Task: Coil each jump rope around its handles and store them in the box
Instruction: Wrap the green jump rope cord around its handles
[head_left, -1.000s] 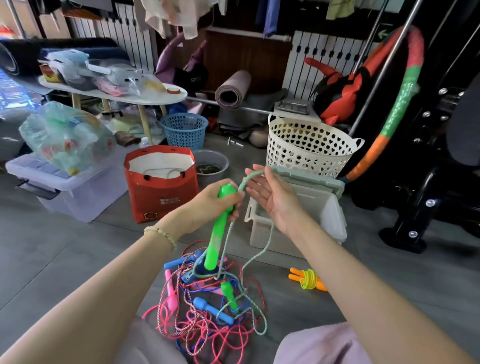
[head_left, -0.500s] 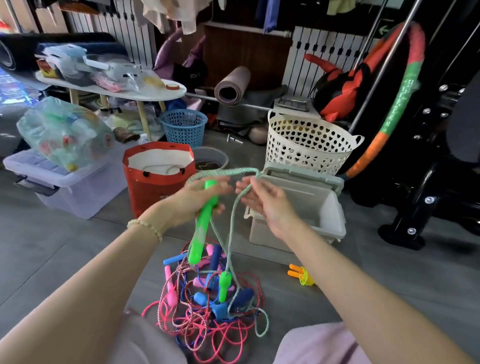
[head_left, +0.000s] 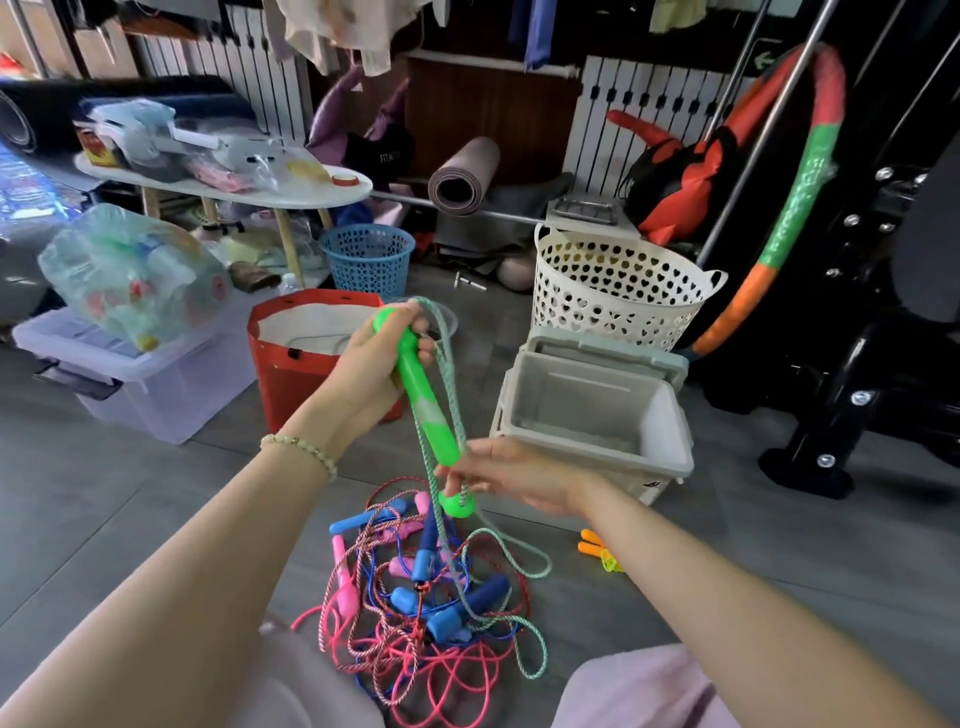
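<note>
The handle (head_left: 415, 384) in the left hand (head_left: 369, 364) grip: bright green. The cord (head_left: 544, 652) leaving the grip: green-and-white braid. Below the grip: pink rope (head_left: 483, 675), blue handles (head_left: 485, 592), red-and-white twisted rope (head_left: 324, 618). Right of the grip: pale grey box (head_left: 571, 400).

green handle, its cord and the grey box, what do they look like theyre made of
green handle: likely hard moulded plastic, glossy with highlights; a paler, duller band mid-length may be a grip.
cord: seems braided fibre, green-and-white fleck, matte, hanging limp.
grey box: looks like rigid plastic, with smooth satin walls and a moulded rim.
</note>
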